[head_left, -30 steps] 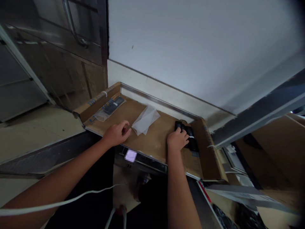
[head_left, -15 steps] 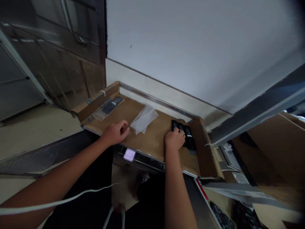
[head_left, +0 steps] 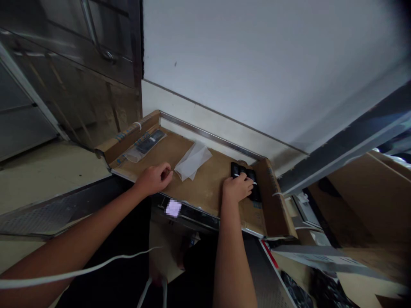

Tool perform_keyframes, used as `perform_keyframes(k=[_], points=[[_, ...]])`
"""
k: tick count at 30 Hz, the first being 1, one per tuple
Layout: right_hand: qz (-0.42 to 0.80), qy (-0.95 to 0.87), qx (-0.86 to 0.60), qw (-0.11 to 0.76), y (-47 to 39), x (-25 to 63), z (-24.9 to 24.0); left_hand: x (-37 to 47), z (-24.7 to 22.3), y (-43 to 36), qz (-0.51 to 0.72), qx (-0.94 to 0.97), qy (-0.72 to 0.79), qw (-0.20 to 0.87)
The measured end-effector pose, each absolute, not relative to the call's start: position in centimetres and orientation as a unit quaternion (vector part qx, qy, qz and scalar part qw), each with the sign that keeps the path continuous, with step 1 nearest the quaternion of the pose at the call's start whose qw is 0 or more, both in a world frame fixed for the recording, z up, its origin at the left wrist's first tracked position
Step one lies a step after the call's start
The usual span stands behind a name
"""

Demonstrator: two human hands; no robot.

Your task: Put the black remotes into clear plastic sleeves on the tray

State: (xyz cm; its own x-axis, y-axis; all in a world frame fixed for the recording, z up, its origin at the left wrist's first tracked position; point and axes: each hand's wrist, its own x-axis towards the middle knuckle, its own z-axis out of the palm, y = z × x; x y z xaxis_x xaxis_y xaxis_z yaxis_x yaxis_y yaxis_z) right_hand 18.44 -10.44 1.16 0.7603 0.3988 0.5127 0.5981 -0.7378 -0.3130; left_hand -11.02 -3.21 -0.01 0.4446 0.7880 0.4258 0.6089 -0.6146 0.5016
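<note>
My left hand (head_left: 154,178) rests at the front edge of a cardboard-lined tray (head_left: 205,194), fingers curled toward the thumb, with nothing visible in them. On the tray's right side my right hand (head_left: 236,188) lies over several flat black oblong pieces (head_left: 254,190) with small white labels, its bent fingers gripping across them. My fingers hide part of these pieces, and their kind cannot be made out. Between my hands lie translucent plastic bags (head_left: 193,161). At the far left sits a similar dark piece (head_left: 150,142) in a clear bag.
Raised cardboard sides (head_left: 280,203) bound the tray at left and right. A white panel (head_left: 224,72) stands behind it. A white cord (head_left: 105,260) crosses over my left forearm. Large brown cardboard (head_left: 362,205) stands at the right, with black plastic bags (head_left: 330,284) on the floor.
My right hand has shifted slightly right, its fingers reaching farther across the black pieces, which now sit closer together. My left hand has hardly moved.
</note>
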Motion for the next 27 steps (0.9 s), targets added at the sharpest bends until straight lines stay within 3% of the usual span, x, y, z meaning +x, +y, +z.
perform_keyframes(k=[14,21,24,27], points=[[-0.159,-0.417,-0.853,0.27,-11.2,17.3,1.6,-11.0,0.0,-2.7,0.338,0.837,0.405,0.147],[-0.049,-0.486,-0.851,0.192,-12.7,16.0,1.6,-12.5,0.5,-7.2,0.397,0.797,0.341,0.301],[-0.042,-0.494,-0.851,0.174,-12.9,15.9,1.5,-12.8,-3.7,-11.8,0.225,0.868,0.221,0.383],[-0.044,-0.484,-0.858,0.165,-12.6,16.0,1.4,-11.4,-9.8,-12.6,0.132,0.859,0.298,0.395]])
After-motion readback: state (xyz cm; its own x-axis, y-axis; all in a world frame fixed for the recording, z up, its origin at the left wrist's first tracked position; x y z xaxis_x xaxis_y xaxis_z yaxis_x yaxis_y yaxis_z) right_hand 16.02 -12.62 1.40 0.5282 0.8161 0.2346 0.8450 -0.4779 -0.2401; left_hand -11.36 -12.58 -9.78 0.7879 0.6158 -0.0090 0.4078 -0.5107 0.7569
